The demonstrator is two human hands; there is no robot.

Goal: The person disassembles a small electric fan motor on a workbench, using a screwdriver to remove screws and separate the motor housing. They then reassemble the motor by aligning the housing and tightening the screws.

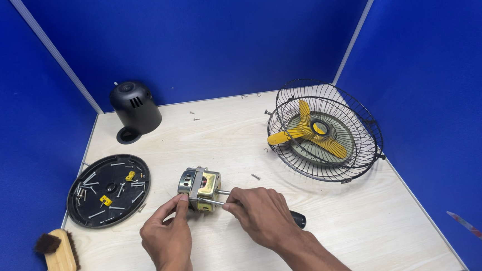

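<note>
Blue-walled wooden table (pixel 325 236): left hand (pixel 166 240) fingers pinch motor (pixel 199 189), right hand (pixel 262 213) grips screwdriver (pixel 298 219); screw tray (pixel 89 212) left, fan cage (pixel 324 130) right

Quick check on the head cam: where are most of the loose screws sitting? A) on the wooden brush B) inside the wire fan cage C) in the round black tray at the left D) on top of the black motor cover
C: the screws lie scattered in the round black tray, along with two small yellow parts; only a few strays sit on the table.
</note>
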